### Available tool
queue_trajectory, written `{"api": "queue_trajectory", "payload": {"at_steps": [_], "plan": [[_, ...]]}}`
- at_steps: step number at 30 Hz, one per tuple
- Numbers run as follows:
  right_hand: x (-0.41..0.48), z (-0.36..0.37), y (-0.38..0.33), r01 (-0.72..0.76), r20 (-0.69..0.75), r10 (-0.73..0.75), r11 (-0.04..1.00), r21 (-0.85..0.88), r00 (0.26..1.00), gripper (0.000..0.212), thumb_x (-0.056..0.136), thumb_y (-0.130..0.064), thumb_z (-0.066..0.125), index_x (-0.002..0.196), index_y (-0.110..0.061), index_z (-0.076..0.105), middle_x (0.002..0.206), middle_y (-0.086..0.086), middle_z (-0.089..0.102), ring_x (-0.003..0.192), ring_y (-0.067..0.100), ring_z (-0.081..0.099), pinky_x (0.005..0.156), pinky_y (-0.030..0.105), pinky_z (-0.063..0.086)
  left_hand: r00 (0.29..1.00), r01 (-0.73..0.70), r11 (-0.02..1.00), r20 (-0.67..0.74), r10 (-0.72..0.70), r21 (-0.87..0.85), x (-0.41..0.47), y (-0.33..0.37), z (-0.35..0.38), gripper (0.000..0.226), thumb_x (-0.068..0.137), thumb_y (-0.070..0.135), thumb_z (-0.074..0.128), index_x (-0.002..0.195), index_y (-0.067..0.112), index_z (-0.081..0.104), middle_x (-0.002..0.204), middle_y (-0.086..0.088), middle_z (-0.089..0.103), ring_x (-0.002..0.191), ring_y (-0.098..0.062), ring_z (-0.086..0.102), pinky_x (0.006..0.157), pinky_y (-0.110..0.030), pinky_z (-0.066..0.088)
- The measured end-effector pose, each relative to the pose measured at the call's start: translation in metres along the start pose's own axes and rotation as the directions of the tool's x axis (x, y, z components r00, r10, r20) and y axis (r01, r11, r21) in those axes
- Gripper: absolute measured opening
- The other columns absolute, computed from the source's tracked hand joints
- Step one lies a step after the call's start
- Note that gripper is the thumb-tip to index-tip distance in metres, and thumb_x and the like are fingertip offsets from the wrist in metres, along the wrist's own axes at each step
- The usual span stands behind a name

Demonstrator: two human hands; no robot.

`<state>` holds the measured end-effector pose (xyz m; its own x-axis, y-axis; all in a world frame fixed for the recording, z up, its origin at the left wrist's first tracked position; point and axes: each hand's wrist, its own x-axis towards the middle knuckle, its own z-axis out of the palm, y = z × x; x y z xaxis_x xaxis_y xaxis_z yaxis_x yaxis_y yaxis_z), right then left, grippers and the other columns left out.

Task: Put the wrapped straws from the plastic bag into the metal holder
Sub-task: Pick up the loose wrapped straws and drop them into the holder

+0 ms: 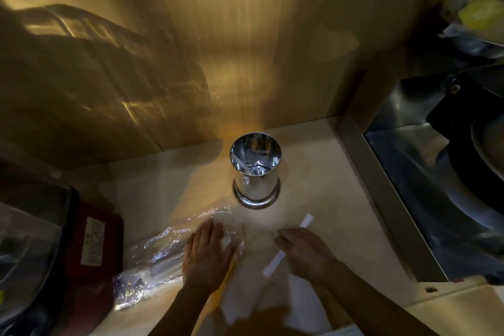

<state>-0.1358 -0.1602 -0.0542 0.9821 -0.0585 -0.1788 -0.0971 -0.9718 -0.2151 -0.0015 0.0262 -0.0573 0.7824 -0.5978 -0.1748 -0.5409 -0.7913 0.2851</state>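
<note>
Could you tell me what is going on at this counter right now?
A person is loading wrapped straws into a metal holder that stands upright on the wooden counter. The left hand rests on the open end of a clear plastic bag lying on the counter. The right hand lies over one white wrapped straw, whose ends stick out on either side. The holder looks nearly empty, with perhaps one straw leaning inside.
</note>
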Motion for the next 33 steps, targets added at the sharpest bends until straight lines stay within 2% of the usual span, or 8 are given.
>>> {"api": "queue_trajectory", "payload": {"at_steps": [4,8,12,16,20,25,28,33], "plan": [[0.005,0.001,-0.002,-0.062,0.059,0.07,0.99,-0.125,0.996,0.037,0.046,-0.026,0.075,0.08,-0.023,0.059,0.079,-0.004,0.066,0.055,0.018,0.063,0.047,0.024,0.048,1.0,0.012,0.999,0.023,-0.013,0.037,-0.001,-0.002,0.008,0.081,0.078,0.069,0.007,0.14,0.022,0.034,0.153,-0.003,0.03,0.141,-0.019,0.024,0.114,-0.038,0.02],[0.01,0.001,0.0,-0.131,0.161,0.138,0.99,-0.058,0.977,0.037,0.081,-0.017,0.044,0.117,-0.015,0.045,0.117,0.009,0.056,0.098,0.036,0.06,0.075,0.043,0.049,0.999,0.006,0.998,0.033,-0.007,0.058,-0.001,-0.004,0.014,0.065,0.09,0.059,0.026,0.143,0.022,0.025,0.156,-0.003,0.021,0.144,-0.018,0.015,0.116,-0.037,0.014],[0.012,-0.017,-0.005,-0.157,0.159,0.143,0.985,0.078,0.977,0.037,0.081,-0.02,0.044,0.118,-0.017,0.046,0.118,0.008,0.058,0.103,0.033,0.058,0.081,0.039,0.046,0.999,-0.027,0.996,0.031,0.024,0.088,-0.003,-0.003,0.015,0.075,0.086,0.063,0.008,0.144,0.018,0.022,0.157,-0.005,0.019,0.145,-0.02,0.011,0.117,-0.036,0.009],[0.018,-0.063,-0.019,-0.118,-0.048,0.144,0.926,0.358,0.988,0.012,0.077,-0.017,0.05,0.089,-0.019,0.049,0.093,0.006,0.06,0.085,0.029,0.057,0.063,0.032,0.035,0.999,-0.044,0.997,0.004,0.044,0.07,-0.003,-0.004,0.018,0.079,0.083,0.063,0.005,0.144,0.015,0.022,0.156,-0.008,0.019,0.145,-0.022,0.01,0.117,-0.036,0.006],[0.025,-0.118,-0.035,-0.021,-0.283,0.203,0.844,0.536,0.938,0.009,0.08,-0.015,0.056,0.086,-0.019,0.051,0.074,-0.003,0.053,0.065,0.019,0.05,0.059,0.033,0.04,0.999,-0.039,0.995,0.006,0.038,0.087,-0.004,-0.004,0.02,0.069,0.091,0.058,0.022,0.145,0.015,0.019,0.156,-0.007,0.016,0.145,-0.022,0.008,0.114,-0.032,-0.004],[0.036,-0.17,-0.038,0.141,-0.586,0.366,0.753,0.643,0.723,0.013,0.081,-0.02,0.056,0.089,-0.009,0.056,0.065,-0.009,0.051,0.061,0.01,0.051,0.055,0.021,0.042,0.999,-0.04,0.995,0.016,0.038,0.097,-0.003,-0.006,0.024,0.069,0.091,0.059,0.014,0.146,0.018,0.009,0.158,-0.004,0.004,0.145,-0.019,-0.002,0.115,-0.033,-0.006],[0.048,-0.183,-0.032,0.187,-0.634,0.415,0.723,0.665,0.652,0.005,0.083,-0.016,0.057,0.086,-0.012,0.057,0.072,-0.005,0.058,0.066,0.009,0.058,0.058,0.02,0.046,0.999,-0.033,0.995,0.02,0.031,0.094,-0.002,-0.008,0.027,0.069,0.091,0.059,0.015,0.146,0.019,0.004,0.158,-0.003,-0.001,0.145,-0.018,-0.006,0.116,-0.033,-0.006],[0.07,-0.164,-0.014,-0.096,-0.507,0.44,0.817,0.569,0.741,0.01,0.084,-0.011,0.057,0.077,-0.009,0.049,0.068,-0.001,0.051,0.066,0.025,0.049,0.056,0.036,0.038,0.999,-0.034,0.995,0.0,0.034,0.092,-0.001,-0.008,0.029,0.069,0.091,0.059,0.017,0.146,0.018,0.008,0.159,-0.003,0.002,0.146,-0.018,-0.002,0.117,-0.034,-0.002]]}}
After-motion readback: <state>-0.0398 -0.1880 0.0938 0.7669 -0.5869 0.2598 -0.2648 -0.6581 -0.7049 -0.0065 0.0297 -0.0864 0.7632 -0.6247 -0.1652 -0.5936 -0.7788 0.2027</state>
